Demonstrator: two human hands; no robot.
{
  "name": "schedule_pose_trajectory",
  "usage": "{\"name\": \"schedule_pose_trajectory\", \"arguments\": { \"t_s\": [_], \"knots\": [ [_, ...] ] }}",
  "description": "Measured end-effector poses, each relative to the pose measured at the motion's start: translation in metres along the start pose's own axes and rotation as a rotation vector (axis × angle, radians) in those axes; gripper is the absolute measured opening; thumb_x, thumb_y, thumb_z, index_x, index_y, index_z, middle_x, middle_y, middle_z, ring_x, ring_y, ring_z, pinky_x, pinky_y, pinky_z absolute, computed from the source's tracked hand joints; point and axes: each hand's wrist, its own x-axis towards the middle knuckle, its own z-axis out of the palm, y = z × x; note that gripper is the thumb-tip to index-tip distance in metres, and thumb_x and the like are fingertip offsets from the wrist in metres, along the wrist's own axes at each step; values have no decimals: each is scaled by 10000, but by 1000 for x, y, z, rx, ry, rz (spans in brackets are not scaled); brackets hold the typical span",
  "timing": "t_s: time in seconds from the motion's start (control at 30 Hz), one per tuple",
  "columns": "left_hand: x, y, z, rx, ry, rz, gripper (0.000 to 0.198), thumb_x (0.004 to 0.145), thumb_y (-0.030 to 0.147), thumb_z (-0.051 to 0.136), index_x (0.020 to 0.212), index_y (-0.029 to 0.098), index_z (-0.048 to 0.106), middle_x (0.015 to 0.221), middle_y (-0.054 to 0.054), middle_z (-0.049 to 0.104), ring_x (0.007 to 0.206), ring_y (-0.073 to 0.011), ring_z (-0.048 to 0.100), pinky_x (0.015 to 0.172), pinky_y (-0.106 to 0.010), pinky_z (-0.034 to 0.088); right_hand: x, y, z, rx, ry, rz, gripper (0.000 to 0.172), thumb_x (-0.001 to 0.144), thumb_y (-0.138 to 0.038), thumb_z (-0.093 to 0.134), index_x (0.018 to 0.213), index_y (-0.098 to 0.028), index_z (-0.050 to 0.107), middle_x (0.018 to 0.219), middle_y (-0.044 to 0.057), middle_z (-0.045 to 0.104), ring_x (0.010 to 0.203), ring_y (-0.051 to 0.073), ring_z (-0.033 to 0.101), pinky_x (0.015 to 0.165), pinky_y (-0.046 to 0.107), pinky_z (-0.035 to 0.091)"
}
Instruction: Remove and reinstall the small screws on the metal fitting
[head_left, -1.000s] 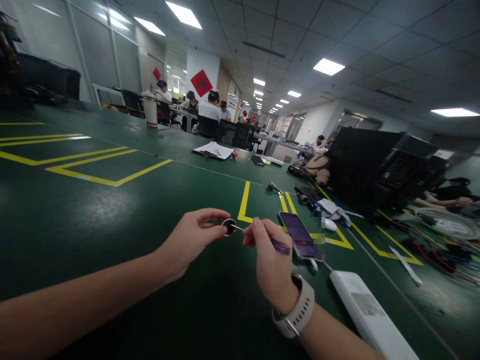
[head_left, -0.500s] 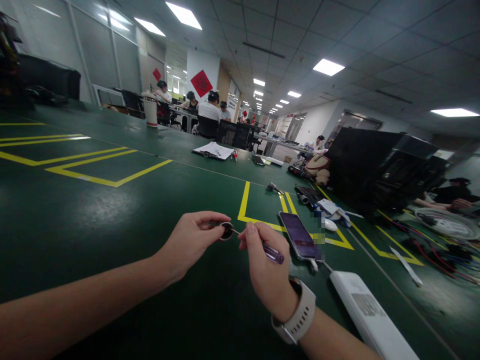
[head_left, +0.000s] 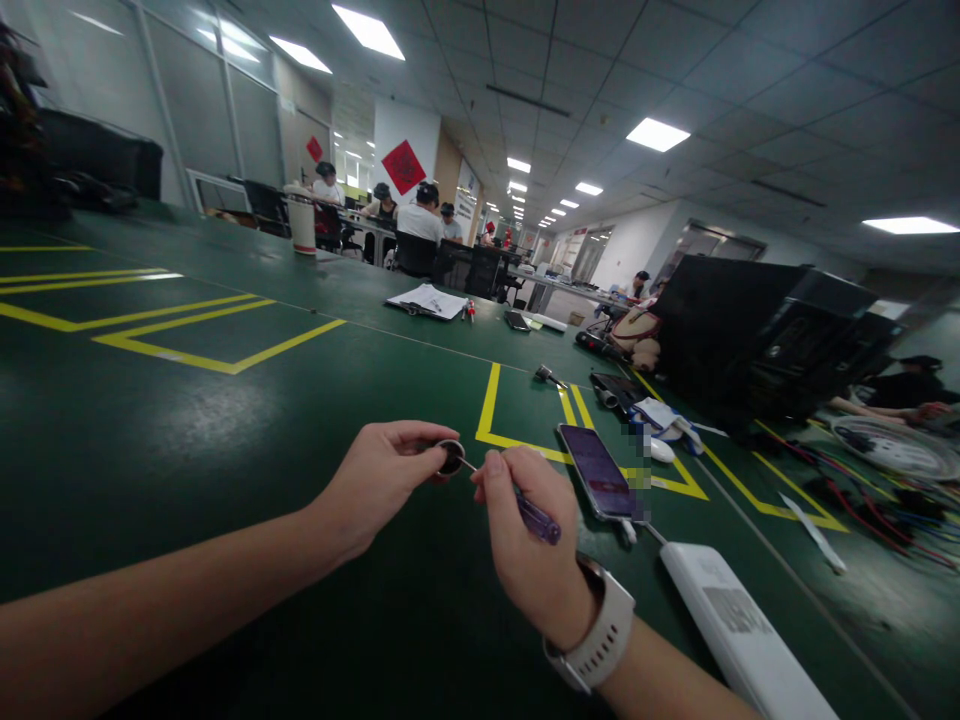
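Between the thumb and fingers of my left hand [head_left: 386, 485] is a small round metal part [head_left: 451, 457], like a short ring or cup with a dark inside. Its open side faces right. My right hand [head_left: 529, 520] is closed around a screwdriver with a purple see-through handle [head_left: 538, 517]. The thin shaft points left, and its tip is at the mouth of the round part; how deep it reaches I cannot tell. Both hands are just above the green table [head_left: 315, 620].
To the right lie a phone [head_left: 598, 470] and a white power strip [head_left: 739, 625]. Beyond my hands are a small metal-headed piece [head_left: 549, 376], a cloth [head_left: 667, 420] and a clipboard with papers [head_left: 427, 300]. Black computer cases [head_left: 750, 330] and coloured wires [head_left: 877, 500] stand farther right.
The screwdriver handle and my right hand have shifted slightly left and down. The round part has turned a little in my left hand, which otherwise stays in place.
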Motion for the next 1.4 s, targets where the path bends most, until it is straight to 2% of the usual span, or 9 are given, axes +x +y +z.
{"name": "schedule_pose_trajectory", "arguments": {
  "t_s": [0.2, 0.37, 0.8, 0.97, 1.07, 1.17, 1.3, 1.4],
  "knots": [
    [1, 0, 0, 19, 4, 0, 157, 610, 179, 676, 757, 145, 715, 720, -45, 724, 689, -175, 654, 652, -280, 529, -2, 0, -1, -42, -79, -72, 254, 875, -169, 425, 635, -174, 507, 611, 11, 522, 594, 131, 480, 592, 283, 340],
    [2, -1, -1, 31, -7, 7, 152, 611, 167, 670, 756, 150, 714, 721, -39, 723, 691, -172, 653, 660, -276, 525, -2, 0, -1, -26, -72, -88, 260, 875, -161, 428, 627, -169, 503, 597, 5, 510, 583, 123, 476, 585, 277, 335],
    [3, -3, -3, 4, -55, -12, 218, 625, 164, 654, 838, 131, 688, 766, -31, 720, 727, -164, 646, 691, -286, 517, 0, 8, 3, -12, -22, 7, 297, 882, -199, 434, 599, -158, 518, 579, -1, 518, 556, 111, 478, 555, 257, 329],
    [7, -6, -4, 13, -90, -10, 343, 588, 157, 690, 927, 133, 646, 870, -37, 708, 822, -175, 645, 790, -308, 500, 1, 7, 0, 46, 29, 44, 295, 877, -210, 441, 604, -156, 538, 576, -6, 532, 555, 108, 499, 550, 248, 344],
    [18, -15, -12, 100, -146, 34, 455, 567, 127, 695, 1011, 142, 597, 947, -42, 690, 874, -186, 643, 835, -328, 483, 2, 9, -1, 124, 69, 137, 294, 875, -229, 441, 619, -158, 567, 562, -12, 540, 549, 112, 515, 544, 247, 357],
    [35, -28, -25, 281, -198, 141, 502, 596, 156, 674, 1087, 162, 570, 959, -44, 673, 875, -206, 639, 803, -359, 491, 3, 19, 4, 258, 72, 315, 296, 864, -265, 458, 618, -162, 588, 555, -13, 542, 551, 121, 514, 540, 253, 370],
    [51, -37, -40, 716, -119, 394, 491, 598, 253, 708, 1075, 181, 613, 969, -51, 615, 827, -221, 602, 743, -373, 476, 3, 39, 18, 592, 98, 602, 255, 817, -308, 530, 619, -163, 597, 552, -20, 538, 544, 117, 489, 542, 254, 367],
    [55, -38, -44, 864, -123, 454, 394, 610, 315, 709, 974, 180, 647, 936, -47, 581, 822, -219, 571, 708, -348, 461, 1, 47, 25, 778, 106, 755, 213, 767, -327, 605, 634, -161, 595, 500, -51, 488, 472, 86, 412, 519, 240, 344]
  ]
}}
